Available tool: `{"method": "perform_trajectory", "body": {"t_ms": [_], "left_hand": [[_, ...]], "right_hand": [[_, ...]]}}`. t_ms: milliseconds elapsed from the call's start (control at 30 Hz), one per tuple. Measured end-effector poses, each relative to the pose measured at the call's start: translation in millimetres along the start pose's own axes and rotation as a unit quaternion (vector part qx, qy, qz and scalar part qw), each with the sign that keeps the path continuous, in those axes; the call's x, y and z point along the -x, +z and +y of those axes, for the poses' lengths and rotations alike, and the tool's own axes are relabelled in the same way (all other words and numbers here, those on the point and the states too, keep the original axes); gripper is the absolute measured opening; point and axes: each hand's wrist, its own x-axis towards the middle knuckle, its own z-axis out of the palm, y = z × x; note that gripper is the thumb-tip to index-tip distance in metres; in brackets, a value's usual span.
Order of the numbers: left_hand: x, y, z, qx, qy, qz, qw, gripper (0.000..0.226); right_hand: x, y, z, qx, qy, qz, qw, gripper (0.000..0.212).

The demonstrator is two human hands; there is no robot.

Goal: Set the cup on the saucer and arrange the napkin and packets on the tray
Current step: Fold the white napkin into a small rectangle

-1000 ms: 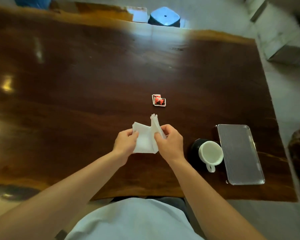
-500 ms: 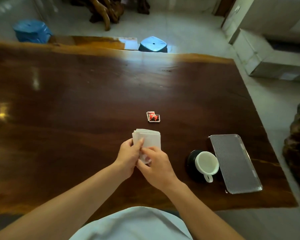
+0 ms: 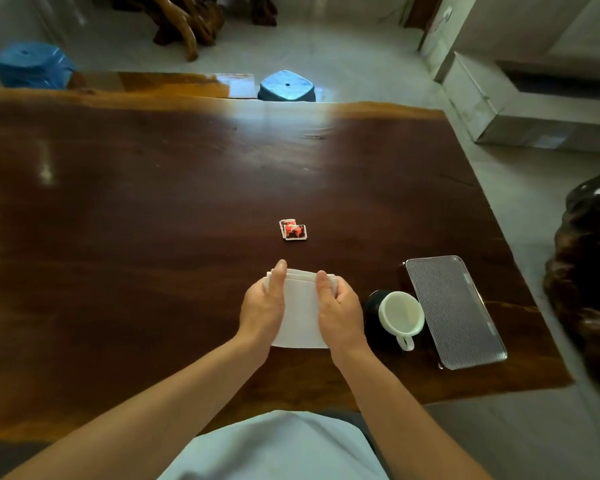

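Note:
A folded white napkin [image 3: 300, 313] lies flat on the dark wooden table, near its front edge. My left hand [image 3: 262, 304] grips its left side and my right hand [image 3: 338, 306] grips its right side. Two red and white packets [image 3: 293, 230] lie overlapping on the table, beyond the napkin and apart from my hands. A white cup [image 3: 400, 313] stands on a black saucer [image 3: 371, 308] just right of my right hand. Right of the cup lies a ribbed, clear rectangular tray [image 3: 454, 310] with nothing on it.
The table's right edge [image 3: 520, 271] runs close behind the tray, with grey floor beyond. A dark carved wooden piece [image 3: 589, 271] stands at the far right. Two blue stools [image 3: 286, 86] sit past the table's far edge.
The napkin went from held up and half-folded between my hands to lying flat on the table, folded, with a hand on each side. The camera tilted up, showing more of the room.

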Motion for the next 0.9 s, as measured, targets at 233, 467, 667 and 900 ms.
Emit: {"method": "perform_trajectory", "body": {"t_ms": [233, 467, 667, 900], "left_hand": [[6, 22, -8, -0.097, 0.085, 0.040, 0.991, 0.045], [19, 58, -25, -0.064, 0.102, 0.016, 0.993, 0.023], [25, 95, -34, -0.134, 0.131, 0.016, 0.982, 0.029], [13, 180, -30, -0.142, 0.108, 0.057, 0.982, 0.030]], "right_hand": [[3, -24, 11, 0.040, -0.061, 0.008, 0.997, 0.019], [13, -59, 31, -0.004, 0.021, 0.000, 1.000, 0.018], [9, -92, 58, 0.077, -0.008, 0.049, 0.996, 0.024], [-41, -170, 67, 0.122, -0.039, -0.003, 0.992, 0.023]]}}
